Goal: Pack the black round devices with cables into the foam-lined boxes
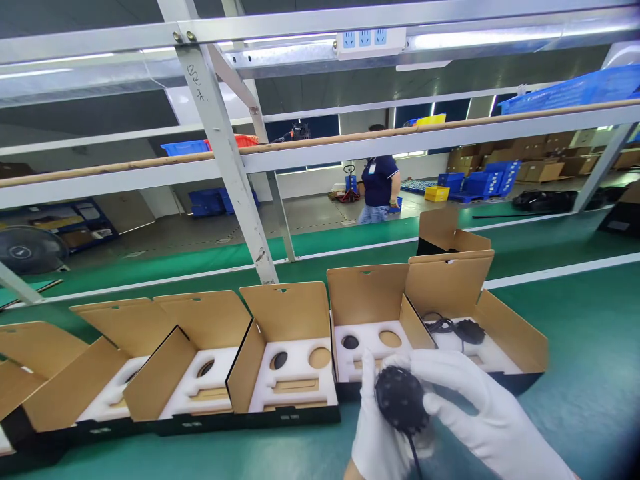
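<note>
Both my hands wear white gloves and hold a round black device (401, 400) with a black cable hanging below it. My left hand (377, 437) supports it from underneath. My right hand (475, 410) grips it from the right side. Just behind it stands an open cardboard box (367, 300) with a white foam insert (367, 350) that has two round holes and a slot. The box to its right (515, 340) has a black cabled part (463, 329) lying on its foam.
A row of open cardboard boxes with foam inserts (295, 373) runs left along the green conveyor belt (590, 373). A white metal frame post (235, 173) rises behind them. A person in a dark shirt (379, 180) stands far off. A fan (30, 250) sits at the left.
</note>
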The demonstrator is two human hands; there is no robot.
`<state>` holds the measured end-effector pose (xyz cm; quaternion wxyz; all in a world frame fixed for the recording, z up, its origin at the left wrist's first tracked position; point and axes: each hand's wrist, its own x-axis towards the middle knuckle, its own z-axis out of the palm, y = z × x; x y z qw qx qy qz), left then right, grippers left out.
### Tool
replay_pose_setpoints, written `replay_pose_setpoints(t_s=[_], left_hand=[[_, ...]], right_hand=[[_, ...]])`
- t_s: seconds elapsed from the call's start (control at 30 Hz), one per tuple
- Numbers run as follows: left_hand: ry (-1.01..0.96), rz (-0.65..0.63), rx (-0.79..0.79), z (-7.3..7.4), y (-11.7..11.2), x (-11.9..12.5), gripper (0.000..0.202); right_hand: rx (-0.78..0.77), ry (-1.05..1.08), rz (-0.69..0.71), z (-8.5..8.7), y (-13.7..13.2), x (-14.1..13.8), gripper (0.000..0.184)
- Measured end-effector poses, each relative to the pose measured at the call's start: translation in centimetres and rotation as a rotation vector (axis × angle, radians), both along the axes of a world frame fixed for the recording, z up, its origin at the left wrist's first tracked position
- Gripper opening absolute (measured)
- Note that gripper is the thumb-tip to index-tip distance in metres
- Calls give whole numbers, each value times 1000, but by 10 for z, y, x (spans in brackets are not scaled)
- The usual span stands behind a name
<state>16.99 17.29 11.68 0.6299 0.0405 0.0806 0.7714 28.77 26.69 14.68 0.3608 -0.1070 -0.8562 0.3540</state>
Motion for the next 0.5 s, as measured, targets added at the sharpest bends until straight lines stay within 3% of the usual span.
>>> replay_pose_setpoints(t_s=[0.1,0.2,0.23,0.3,0.4,0.47,0.5], left_hand=[[-77,19,39,10,-3,1,47],[46,49,-30,13,-5,2,50],[164,126,-64,12,-6,3,52],[506,399,-142,7,-8,6,55],[961,845,-200,-5,-15,13,53],[1053,965,-210,-13,-21,18,53],[1043,967,-220,-16,-25,20,53]], right_hand=[[-64,-22,39,-6,0,6,31],[-107,-38,25,-11,3,11,33],[-127,-44,-4,-12,4,12,36],[-209,-52,-48,-16,4,13,51],[-493,-76,25,-22,-2,8,83],[-656,-98,111,-26,-9,4,93],[-694,-104,134,-28,-12,3,95]])
